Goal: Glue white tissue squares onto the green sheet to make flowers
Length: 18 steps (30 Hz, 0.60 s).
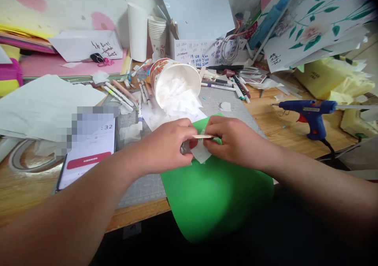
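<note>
My left hand (167,146) and my right hand (233,140) meet over a green sheet (212,199) that hangs over the desk's front edge. Both hands are closed in a pinch on a thin wooden stick (203,136) held flat between them. A small piece of white paper (201,152) hangs under the stick at my fingertips. Just beyond my hands lies a tipped paper cup (174,80) with white paper scraps spilling out of it.
A phone (88,151) lies on the grey cutting mat (141,187) at the left. A blue glue gun (310,114) stands at the right. Several markers (124,94), stacked cups (156,31), papers and painted sheets (313,21) crowd the back of the desk.
</note>
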Tool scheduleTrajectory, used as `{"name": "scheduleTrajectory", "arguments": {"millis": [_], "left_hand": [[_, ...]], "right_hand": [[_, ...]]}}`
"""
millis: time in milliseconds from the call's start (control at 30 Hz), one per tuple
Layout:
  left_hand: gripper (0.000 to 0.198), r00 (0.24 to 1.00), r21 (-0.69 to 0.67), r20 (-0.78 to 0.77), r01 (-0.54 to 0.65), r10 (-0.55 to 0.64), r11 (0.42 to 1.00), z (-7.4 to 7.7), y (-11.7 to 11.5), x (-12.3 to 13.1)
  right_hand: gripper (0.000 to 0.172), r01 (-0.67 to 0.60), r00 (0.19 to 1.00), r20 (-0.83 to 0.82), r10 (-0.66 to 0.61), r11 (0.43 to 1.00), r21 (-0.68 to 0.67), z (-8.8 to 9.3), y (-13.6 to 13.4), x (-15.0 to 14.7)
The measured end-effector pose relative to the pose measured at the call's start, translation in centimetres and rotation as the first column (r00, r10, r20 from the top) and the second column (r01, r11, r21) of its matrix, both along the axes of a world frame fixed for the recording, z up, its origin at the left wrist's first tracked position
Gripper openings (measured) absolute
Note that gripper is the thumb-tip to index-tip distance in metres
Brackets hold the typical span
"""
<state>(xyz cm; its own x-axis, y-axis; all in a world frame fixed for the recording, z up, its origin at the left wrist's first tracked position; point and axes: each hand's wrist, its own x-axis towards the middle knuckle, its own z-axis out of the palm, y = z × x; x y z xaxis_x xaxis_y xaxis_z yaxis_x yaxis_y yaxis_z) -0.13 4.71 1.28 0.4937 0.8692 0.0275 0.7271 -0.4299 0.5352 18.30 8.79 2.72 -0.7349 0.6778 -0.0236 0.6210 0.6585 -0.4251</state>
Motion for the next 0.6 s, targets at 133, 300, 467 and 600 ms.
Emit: {"name": "scheduleTrajectory", "arguments": {"millis": [133,300,467,600], "left_hand": [[0.012,1.0,0.045,0.02,0.019,-0.02,0.999,-0.04,-0.09,0.08],[0.024,0.995,0.073,0.103,-0.001,-0.006,0.997,0.04,-0.19,0.01],[0.018,0.989,0.06,0.144,0.02,-0.029,0.998,-0.12,-0.16,-0.14],[0.014,0.989,0.041,0.132,0.066,-0.071,0.997,-0.39,-0.05,-0.21]], "right_hand": [[0.014,0.024,0.999,0.027,-0.026,0.998,0.054,0.08,0.0,-0.16],[0.014,0.012,0.999,0.037,-0.015,0.997,0.07,-0.16,0.14,-0.14],[0.014,0.015,1.0,0.021,-0.016,0.998,0.06,-0.71,0.23,-0.05],[0.014,0.006,0.999,-0.04,-0.004,0.999,0.052,-0.74,0.63,0.34]]}}
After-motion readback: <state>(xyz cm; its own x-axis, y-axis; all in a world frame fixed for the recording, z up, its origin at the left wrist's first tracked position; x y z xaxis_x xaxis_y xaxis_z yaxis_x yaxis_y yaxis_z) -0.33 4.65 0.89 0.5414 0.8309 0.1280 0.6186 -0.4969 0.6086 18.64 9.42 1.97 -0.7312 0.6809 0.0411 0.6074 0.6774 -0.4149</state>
